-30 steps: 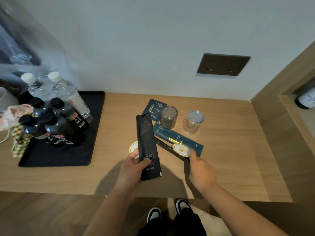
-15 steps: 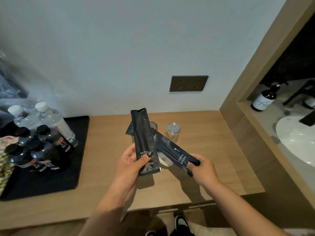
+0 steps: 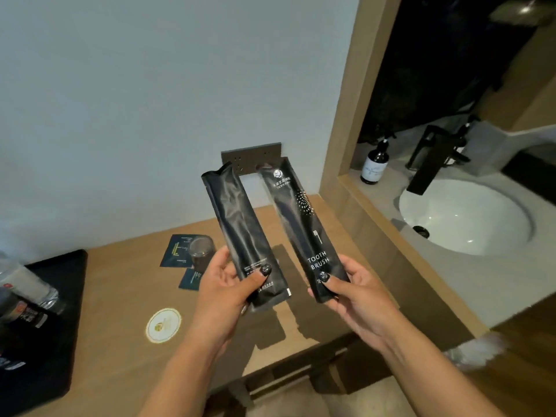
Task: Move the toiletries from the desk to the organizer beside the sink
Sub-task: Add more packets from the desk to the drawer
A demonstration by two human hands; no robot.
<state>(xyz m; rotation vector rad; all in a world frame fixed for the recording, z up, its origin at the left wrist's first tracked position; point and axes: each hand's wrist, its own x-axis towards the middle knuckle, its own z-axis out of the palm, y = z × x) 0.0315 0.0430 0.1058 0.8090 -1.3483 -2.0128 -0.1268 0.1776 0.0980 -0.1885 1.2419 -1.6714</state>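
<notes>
My left hand (image 3: 224, 285) grips the lower end of a plain black sachet (image 3: 237, 227), held upright above the wooden desk (image 3: 120, 296). Beside it my right hand (image 3: 355, 288) holds a second black sachet marked TOOTH BRUSH (image 3: 301, 224), also upright. On the desk behind them lie two dark blue packets (image 3: 176, 251), a small lidded glass jar (image 3: 201, 251) and a round white coaster (image 3: 163, 325). The white sink (image 3: 463, 218) sits to the right beyond a wooden ledge. No organizer shows in this view.
A black tray (image 3: 45, 326) with water bottles (image 3: 27, 291) fills the desk's left end. A dark soap dispenser (image 3: 374, 162) and a black faucet (image 3: 430, 158) stand by the sink. A grey wall socket (image 3: 249, 155) is behind the sachets. A wooden frame post (image 3: 346, 115) divides desk from sink.
My right hand has lifted the toothbrush sachet off the desk and turned it upright beside the left one. The view has swung right, bringing the sink into sight.
</notes>
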